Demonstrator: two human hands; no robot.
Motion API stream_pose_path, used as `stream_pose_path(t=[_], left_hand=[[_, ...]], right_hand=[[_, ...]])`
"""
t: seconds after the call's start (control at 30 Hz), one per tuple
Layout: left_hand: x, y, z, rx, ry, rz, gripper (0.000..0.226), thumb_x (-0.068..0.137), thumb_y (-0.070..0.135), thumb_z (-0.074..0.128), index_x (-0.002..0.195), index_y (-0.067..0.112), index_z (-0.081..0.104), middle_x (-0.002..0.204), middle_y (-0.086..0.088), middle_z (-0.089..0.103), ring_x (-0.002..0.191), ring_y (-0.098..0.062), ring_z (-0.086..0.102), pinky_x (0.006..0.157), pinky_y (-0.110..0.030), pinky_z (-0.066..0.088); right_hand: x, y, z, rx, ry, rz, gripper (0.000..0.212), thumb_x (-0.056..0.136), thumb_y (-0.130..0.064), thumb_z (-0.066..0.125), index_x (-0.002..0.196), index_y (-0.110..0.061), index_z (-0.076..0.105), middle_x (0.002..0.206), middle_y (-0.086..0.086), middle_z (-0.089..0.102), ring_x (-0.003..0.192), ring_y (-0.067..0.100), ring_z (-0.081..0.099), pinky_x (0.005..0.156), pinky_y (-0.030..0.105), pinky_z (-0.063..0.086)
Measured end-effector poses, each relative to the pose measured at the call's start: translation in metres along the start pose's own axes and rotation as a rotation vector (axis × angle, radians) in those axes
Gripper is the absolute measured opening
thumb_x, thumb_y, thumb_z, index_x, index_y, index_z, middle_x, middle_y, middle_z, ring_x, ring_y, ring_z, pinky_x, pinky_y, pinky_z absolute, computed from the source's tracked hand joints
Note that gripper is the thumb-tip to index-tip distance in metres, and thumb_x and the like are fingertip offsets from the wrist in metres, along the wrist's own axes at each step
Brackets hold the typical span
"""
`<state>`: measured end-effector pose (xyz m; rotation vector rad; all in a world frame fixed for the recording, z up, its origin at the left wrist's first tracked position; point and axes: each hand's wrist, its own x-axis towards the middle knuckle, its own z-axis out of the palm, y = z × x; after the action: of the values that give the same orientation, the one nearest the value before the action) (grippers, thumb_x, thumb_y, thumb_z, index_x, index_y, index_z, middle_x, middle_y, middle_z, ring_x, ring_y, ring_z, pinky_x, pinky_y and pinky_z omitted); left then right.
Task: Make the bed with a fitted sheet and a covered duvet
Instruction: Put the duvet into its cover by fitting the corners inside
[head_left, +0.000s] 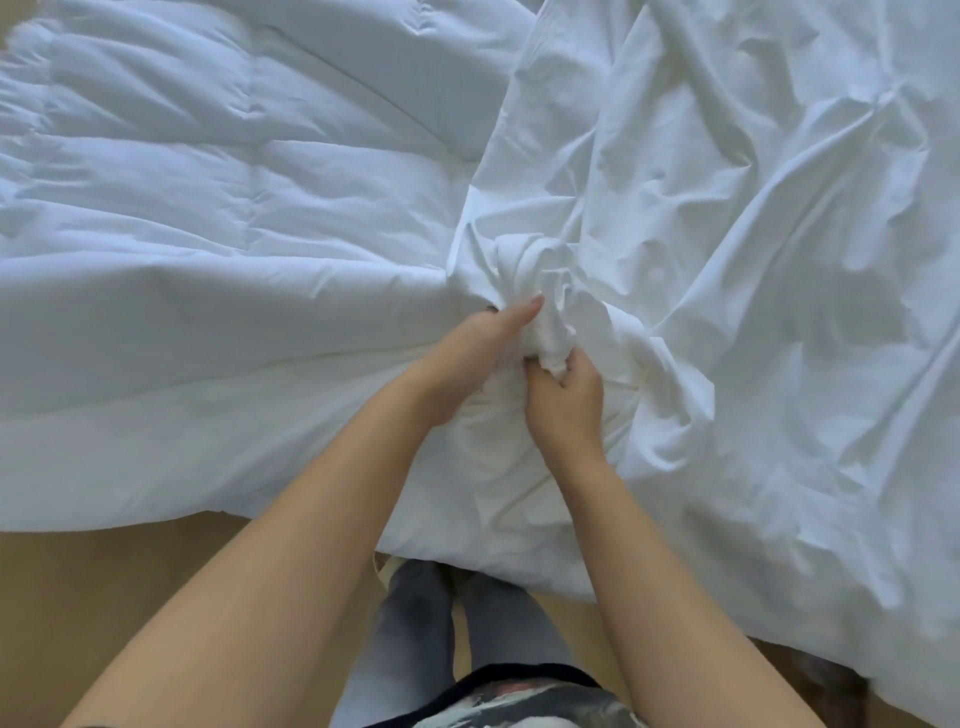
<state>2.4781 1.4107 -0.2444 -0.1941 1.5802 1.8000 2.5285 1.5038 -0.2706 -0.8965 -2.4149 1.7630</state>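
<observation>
The left hand (467, 358) and right hand (563, 400) both clench one bunched corner where the rumpled cover (753, 260), on the right, meets the flat duvet (208, 208); I'd grip tight, matching corner to corner, before shaking out.

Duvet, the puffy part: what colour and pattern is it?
White duvet, quilted in stitched panels; the head view shows it.

One view is taken from the head, aimed steeply downward; the fingers (522, 312) are framed close, duvet cover (727, 208) beyond them.
</observation>
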Motion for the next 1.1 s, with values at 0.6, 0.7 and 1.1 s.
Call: stream_pose_path(t=[0.6, 0.7, 1.1], left_hand=[[-0.007, -0.089, -0.096, 1.479, 0.388, -0.003, 0.045, 0.089, 0.017, 0.053, 0.133, 0.01, 0.045, 0.121, -0.015, 0.057, 0.106, -0.034, 0.054, 0.09, -0.041, 0.037], [-0.007, -0.065, -0.102, 1.292, 0.488, 0.205, 0.014, 0.088, 0.004, 0.049, 0.098, -0.003, 0.057, 0.094, -0.024, 0.062, 0.084, -0.043, 0.057, 0.063, -0.039, 0.033], [0.036, -0.019, -0.164, 1.638, 0.202, 0.516, 0.086, 0.067, 0.04, 0.076, 0.14, 0.012, 0.041, 0.132, -0.02, 0.044, 0.121, -0.038, 0.045, 0.097, -0.057, 0.031]], right_hand=[[-0.018, 0.026, 0.0, 0.11, 0.006, 0.147, 0.068, 0.061, -0.033, 0.082, 0.114, -0.025, 0.041, 0.106, -0.013, 0.055, 0.091, 0.0, 0.056, 0.082, 0.015, 0.043], [-0.028, 0.038, 0.027, -0.071, 0.168, 0.054, 0.08, 0.05, -0.038, 0.089, 0.115, -0.021, 0.046, 0.109, -0.007, 0.055, 0.105, 0.015, 0.053, 0.096, 0.031, 0.044], [-0.008, 0.047, 0.085, -0.184, 0.666, 0.452, 0.027, 0.081, -0.001, 0.052, 0.105, 0.005, 0.062, 0.102, 0.024, 0.064, 0.098, 0.04, 0.059, 0.077, 0.037, 0.045]])
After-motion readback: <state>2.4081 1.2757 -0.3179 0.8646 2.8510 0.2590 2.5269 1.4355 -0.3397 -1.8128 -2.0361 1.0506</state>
